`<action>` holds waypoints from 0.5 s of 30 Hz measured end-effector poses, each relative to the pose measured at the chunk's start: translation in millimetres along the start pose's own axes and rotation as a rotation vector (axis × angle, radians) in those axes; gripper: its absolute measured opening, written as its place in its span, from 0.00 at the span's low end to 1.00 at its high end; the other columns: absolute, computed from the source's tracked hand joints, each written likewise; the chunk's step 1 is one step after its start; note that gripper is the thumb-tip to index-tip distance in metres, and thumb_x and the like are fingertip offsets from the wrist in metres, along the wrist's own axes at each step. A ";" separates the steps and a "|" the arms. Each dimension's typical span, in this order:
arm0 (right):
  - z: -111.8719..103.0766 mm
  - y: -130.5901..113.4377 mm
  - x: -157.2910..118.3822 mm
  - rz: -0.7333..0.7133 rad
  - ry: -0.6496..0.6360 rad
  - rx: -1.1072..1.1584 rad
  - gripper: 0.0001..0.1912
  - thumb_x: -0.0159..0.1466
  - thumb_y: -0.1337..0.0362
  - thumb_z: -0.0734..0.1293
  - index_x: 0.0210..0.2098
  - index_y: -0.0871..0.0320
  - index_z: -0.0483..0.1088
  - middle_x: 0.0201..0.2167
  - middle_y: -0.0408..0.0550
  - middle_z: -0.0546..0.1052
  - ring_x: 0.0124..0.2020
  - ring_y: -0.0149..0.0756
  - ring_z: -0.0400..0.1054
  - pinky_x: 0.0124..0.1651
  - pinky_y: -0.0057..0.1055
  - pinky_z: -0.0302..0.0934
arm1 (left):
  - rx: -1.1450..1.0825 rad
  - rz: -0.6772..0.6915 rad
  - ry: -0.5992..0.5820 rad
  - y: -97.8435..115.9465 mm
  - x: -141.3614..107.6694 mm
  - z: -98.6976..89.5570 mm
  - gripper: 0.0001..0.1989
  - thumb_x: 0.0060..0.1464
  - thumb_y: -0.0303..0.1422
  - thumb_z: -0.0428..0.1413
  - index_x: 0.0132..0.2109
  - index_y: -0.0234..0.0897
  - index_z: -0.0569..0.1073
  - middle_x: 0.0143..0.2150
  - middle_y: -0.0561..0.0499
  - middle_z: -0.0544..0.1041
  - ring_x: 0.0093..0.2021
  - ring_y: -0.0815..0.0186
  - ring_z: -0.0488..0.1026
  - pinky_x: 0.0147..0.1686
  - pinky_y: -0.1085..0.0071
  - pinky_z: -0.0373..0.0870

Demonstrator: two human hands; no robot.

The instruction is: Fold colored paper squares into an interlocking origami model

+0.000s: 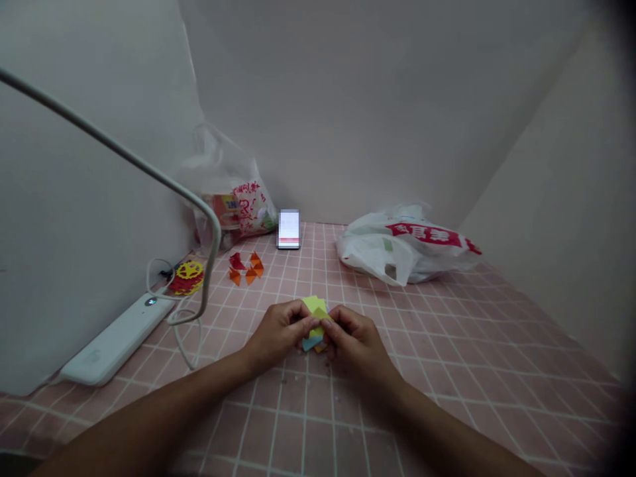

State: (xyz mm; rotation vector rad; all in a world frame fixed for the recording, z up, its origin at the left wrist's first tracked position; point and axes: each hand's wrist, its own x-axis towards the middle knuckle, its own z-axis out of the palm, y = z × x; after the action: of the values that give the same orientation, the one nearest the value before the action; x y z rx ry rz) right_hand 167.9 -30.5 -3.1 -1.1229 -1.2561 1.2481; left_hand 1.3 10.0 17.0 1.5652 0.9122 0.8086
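Both of my hands meet over the pink checked surface, pinching a small yellow piece of paper [318, 326] between thumbs and fingers. My left hand [281, 331] grips its left side, and my right hand [358, 338] grips its right side. The paper has a pointed fold near the thumbs. More yellow paper [314, 302] shows just behind it. Below the fingers, bits of blue paper [311, 342] and orange paper [320, 347] stick out. My fingers partly cover these papers, so I cannot tell whether they are held or lying underneath.
Folded orange paper pieces [253, 266] and a red one [237, 261] lie left of centre. Behind stand a phone [289, 229], a filled plastic bag [248, 205] and a white bag [377, 245]. A power strip [114, 341], yellow gear shape [190, 270] and bent lamp-like cable [216, 245] occupy the left.
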 end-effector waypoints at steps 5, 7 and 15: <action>2.9 -3.0 0.2 0.031 0.013 0.129 0.18 0.61 0.51 0.69 0.25 0.58 0.66 0.18 0.40 0.70 0.14 0.26 0.62 0.18 0.23 0.54 | -0.087 -0.028 0.020 -2.2 0.9 1.4 0.16 0.52 0.42 0.59 0.27 0.36 0.66 0.20 0.58 0.68 0.17 0.74 0.63 0.19 0.77 0.60; 3.2 -4.1 1.8 0.039 0.011 0.178 0.19 0.59 0.51 0.70 0.25 0.59 0.66 0.19 0.40 0.71 0.15 0.26 0.64 0.18 0.23 0.55 | -0.126 -0.026 0.010 -3.8 1.4 1.5 0.15 0.53 0.42 0.58 0.28 0.36 0.67 0.21 0.57 0.69 0.18 0.74 0.65 0.21 0.76 0.62; 2.1 -3.9 5.9 0.024 0.020 0.224 0.19 0.58 0.51 0.71 0.26 0.60 0.69 0.21 0.42 0.74 0.16 0.26 0.66 0.22 0.24 0.60 | -0.245 -0.053 -0.037 -9.9 3.0 1.5 0.14 0.53 0.42 0.60 0.34 0.34 0.71 0.24 0.55 0.72 0.23 0.72 0.68 0.26 0.75 0.64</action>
State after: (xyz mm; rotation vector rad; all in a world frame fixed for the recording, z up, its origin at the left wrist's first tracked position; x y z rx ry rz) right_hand 165.6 -24.9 1.2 -0.9881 -1.0616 1.3559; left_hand 2.7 13.0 7.1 1.3334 0.7929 0.8187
